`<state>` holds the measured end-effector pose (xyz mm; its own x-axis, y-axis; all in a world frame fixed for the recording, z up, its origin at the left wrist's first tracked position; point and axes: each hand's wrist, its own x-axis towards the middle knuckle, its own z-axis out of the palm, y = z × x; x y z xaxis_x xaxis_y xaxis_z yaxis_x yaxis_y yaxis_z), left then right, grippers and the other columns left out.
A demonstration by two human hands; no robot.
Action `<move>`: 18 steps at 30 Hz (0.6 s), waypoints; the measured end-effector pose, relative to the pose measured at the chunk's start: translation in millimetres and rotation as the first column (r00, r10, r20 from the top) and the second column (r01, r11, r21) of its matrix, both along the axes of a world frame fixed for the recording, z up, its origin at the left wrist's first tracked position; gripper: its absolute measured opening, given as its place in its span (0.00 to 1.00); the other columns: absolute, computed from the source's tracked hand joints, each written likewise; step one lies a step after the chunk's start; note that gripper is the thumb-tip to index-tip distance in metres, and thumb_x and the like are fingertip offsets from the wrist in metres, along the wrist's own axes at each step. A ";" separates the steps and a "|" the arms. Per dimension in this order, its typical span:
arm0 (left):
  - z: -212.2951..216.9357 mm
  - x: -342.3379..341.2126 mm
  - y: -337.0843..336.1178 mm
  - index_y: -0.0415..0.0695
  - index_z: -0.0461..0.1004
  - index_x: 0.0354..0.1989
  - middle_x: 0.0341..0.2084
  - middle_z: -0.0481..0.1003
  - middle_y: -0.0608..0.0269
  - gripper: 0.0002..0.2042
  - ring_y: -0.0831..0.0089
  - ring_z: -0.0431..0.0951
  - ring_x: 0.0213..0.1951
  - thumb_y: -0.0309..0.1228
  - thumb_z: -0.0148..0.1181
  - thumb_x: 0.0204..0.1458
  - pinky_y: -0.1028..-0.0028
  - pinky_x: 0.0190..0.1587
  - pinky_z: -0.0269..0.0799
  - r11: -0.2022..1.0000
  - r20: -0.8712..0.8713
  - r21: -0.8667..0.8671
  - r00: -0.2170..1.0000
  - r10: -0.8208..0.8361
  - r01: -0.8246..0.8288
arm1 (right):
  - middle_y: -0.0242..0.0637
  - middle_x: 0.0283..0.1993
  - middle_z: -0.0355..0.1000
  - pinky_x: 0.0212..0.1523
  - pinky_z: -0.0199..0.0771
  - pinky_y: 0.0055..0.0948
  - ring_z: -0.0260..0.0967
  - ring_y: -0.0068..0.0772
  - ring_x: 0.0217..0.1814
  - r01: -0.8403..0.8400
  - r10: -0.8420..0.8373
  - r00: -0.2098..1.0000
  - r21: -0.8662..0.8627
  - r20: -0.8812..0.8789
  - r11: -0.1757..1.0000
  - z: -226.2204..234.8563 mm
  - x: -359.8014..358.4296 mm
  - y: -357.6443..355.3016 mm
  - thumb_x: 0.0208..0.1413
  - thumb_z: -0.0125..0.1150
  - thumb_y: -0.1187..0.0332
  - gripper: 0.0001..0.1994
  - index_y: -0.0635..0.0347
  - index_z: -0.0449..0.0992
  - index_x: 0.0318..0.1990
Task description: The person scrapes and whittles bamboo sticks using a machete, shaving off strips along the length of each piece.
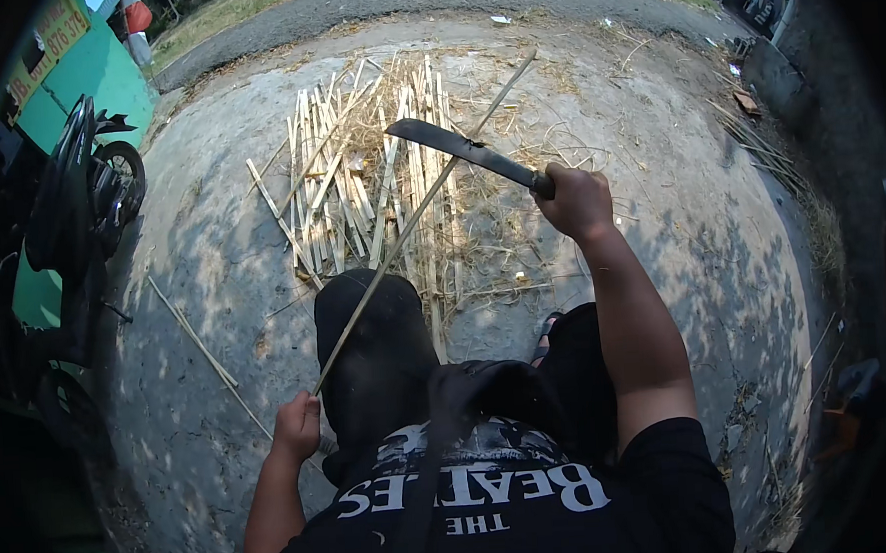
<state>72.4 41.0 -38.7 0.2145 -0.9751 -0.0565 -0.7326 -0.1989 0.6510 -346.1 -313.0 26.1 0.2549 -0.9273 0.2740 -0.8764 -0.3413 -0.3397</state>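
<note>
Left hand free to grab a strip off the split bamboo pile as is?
Probably not: the left hand is closed on the long thin stick, and the pile lies beyond the raised knee.

**What we wear**

We see our own body from above. We wear a black T-shirt with short sleeves — the sleeves end above the elbows, so both forearms are bare. White printed letters and a pale grey print stand across the chest. Our trousers are dark, almost black, and loose at the knees. On one foot a dark sandal shows between the legs. Our left hand point(298, 426) and right hand point(576, 201) carry no gloves — no watch, no ring.
</note>
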 end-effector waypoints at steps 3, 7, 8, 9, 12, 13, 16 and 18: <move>5.0 8.0 6.3 0.36 0.68 0.29 0.16 0.67 0.50 0.24 0.64 0.68 0.20 0.47 0.48 0.70 0.63 0.26 0.63 0.993 -0.129 0.102 0.991 -0.044 0.057 | 0.43 0.24 0.76 0.36 0.76 0.42 0.78 0.47 0.30 0.018 -0.086 0.975 -0.308 -0.206 0.951 14.6 -24.8 -5.6 0.53 0.69 0.49 0.18 0.54 0.76 0.29; 8.6 4.0 10.2 0.36 0.69 0.30 0.18 0.69 0.53 0.25 0.66 0.70 0.23 0.48 0.46 0.71 0.64 0.29 0.66 0.986 -0.234 0.144 0.971 -0.046 0.082 | 0.42 0.23 0.76 0.34 0.76 0.46 0.77 0.50 0.28 -0.050 0.031 0.994 -0.178 -0.108 0.983 -0.6 -22.1 7.6 0.52 0.69 0.55 0.14 0.53 0.75 0.29; 8.7 0.1 5.5 0.36 0.69 0.30 0.20 0.70 0.53 0.25 0.67 0.70 0.25 0.48 0.45 0.71 0.65 0.31 0.66 0.984 -0.253 0.156 0.966 -0.049 0.090 | 0.42 0.24 0.75 0.35 0.76 0.47 0.76 0.52 0.28 -0.103 0.099 0.994 -0.154 -0.034 0.983 -10.3 -13.9 14.3 0.52 0.68 0.59 0.11 0.53 0.74 0.30; 8.5 -4.0 2.2 0.36 0.70 0.31 0.21 0.70 0.54 0.26 0.69 0.71 0.27 0.48 0.44 0.71 0.66 0.33 0.67 0.980 -0.269 0.175 0.962 -0.050 0.100 | 0.42 0.24 0.75 0.35 0.76 0.48 0.76 0.53 0.28 -0.179 0.175 0.983 -0.090 -0.052 0.980 -15.3 -5.7 21.5 0.51 0.68 0.59 0.11 0.53 0.73 0.31; 7.6 -8.1 -4.0 0.36 0.70 0.31 0.22 0.71 0.54 0.26 0.69 0.71 0.29 0.49 0.43 0.71 0.66 0.35 0.68 0.966 -0.319 0.247 0.948 0.013 0.070 | 0.40 0.25 0.75 0.35 0.76 0.48 0.76 0.52 0.27 -0.313 0.311 0.947 -0.012 -0.077 0.950 -13.7 26.7 40.9 0.52 0.66 0.61 0.09 0.53 0.73 0.31; 8.5 -11.9 -6.6 0.36 0.71 0.32 0.21 0.71 0.50 0.26 0.62 0.73 0.26 0.49 0.43 0.71 0.64 0.33 0.68 0.981 -0.289 0.179 0.957 -0.023 0.078 | 0.39 0.25 0.76 0.34 0.75 0.49 0.76 0.51 0.27 -0.374 0.365 0.917 -0.026 -0.162 0.927 -11.1 36.9 45.8 0.53 0.65 0.61 0.08 0.53 0.73 0.31; 8.9 -9.6 -5.4 0.36 0.70 0.32 0.20 0.70 0.46 0.25 0.52 0.73 0.24 0.48 0.43 0.71 0.61 0.30 0.67 0.981 -0.145 0.175 0.988 -0.055 0.081 | 0.38 0.26 0.77 0.33 0.75 0.48 0.77 0.48 0.27 -0.528 0.485 0.819 -0.074 -0.306 0.846 -30.5 42.0 30.6 0.55 0.62 0.63 0.07 0.53 0.74 0.31; 1.5 -5.0 -1.0 0.36 0.70 0.32 0.19 0.70 0.44 0.25 0.48 0.72 0.23 0.48 0.44 0.71 0.59 0.29 0.66 0.985 -0.137 0.145 0.988 -0.069 0.089 | 0.40 0.27 0.78 0.35 0.77 0.49 0.78 0.50 0.29 -0.329 0.293 0.938 -0.208 -0.185 0.921 -36.2 15.9 1.4 0.55 0.62 0.63 0.06 0.52 0.76 0.34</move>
